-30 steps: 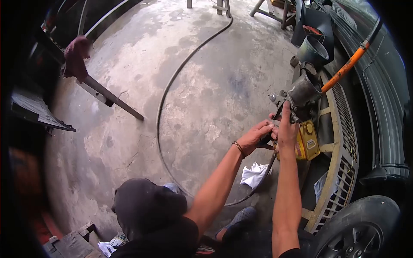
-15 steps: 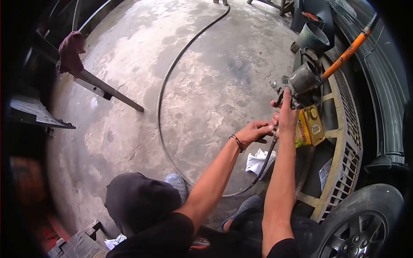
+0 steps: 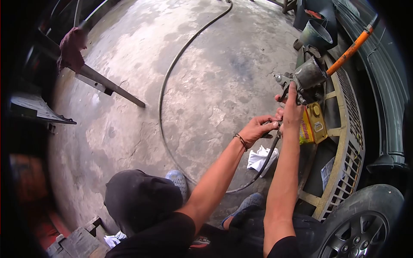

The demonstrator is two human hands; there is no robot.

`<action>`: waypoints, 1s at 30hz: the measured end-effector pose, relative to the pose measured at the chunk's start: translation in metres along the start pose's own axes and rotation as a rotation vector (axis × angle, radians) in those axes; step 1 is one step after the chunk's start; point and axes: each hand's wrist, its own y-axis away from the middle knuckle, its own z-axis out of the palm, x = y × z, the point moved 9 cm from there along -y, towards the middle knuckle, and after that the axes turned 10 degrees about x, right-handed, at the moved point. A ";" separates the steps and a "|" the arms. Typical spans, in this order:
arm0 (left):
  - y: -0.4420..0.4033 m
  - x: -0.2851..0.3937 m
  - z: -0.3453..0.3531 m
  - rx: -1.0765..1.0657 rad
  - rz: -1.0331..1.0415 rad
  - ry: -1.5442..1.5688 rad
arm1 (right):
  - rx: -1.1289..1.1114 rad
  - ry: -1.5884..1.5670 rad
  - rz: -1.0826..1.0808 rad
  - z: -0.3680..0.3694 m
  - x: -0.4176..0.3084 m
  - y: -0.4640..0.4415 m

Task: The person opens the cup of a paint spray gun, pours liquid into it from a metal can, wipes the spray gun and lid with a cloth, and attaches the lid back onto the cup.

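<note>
My right hand (image 3: 291, 111) is wrapped around the handle of a spray gun (image 3: 297, 88), its index finger pointing up along the gun body. A grey metal cup (image 3: 311, 73) sits on the gun, tilted to the right. Just below the handle, my left hand (image 3: 257, 129), with dark bands at the wrist, pinches the hose fitting (image 3: 278, 134); the fingers partly hide it. From there a dark air hose (image 3: 267, 165) hangs down and loops across the floor.
A yellow and red can (image 3: 317, 127) stands by a metal grille frame (image 3: 344, 142) on the right. Nearby are a white cloth (image 3: 259, 159), a bucket (image 3: 317, 34), an orange bar (image 3: 350, 50) and a wheel (image 3: 363, 223). A metal stand (image 3: 114, 88) juts in from the left.
The view has shifted slightly, so both hands and the spray gun appear a little further right and, at the left hand, higher. Both grips look the same.
</note>
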 end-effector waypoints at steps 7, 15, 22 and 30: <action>-0.001 0.011 -0.033 0.073 0.081 -0.032 | -0.098 0.075 0.042 0.000 0.014 0.005; -0.025 0.098 -0.144 0.281 0.325 0.531 | -0.385 0.252 -0.052 0.038 0.064 0.043; -0.024 0.082 -0.142 0.300 0.289 0.684 | -0.223 0.321 -0.174 0.044 0.059 0.045; -0.015 0.069 -0.166 0.447 0.241 0.556 | -0.316 0.324 -0.176 0.051 0.071 0.053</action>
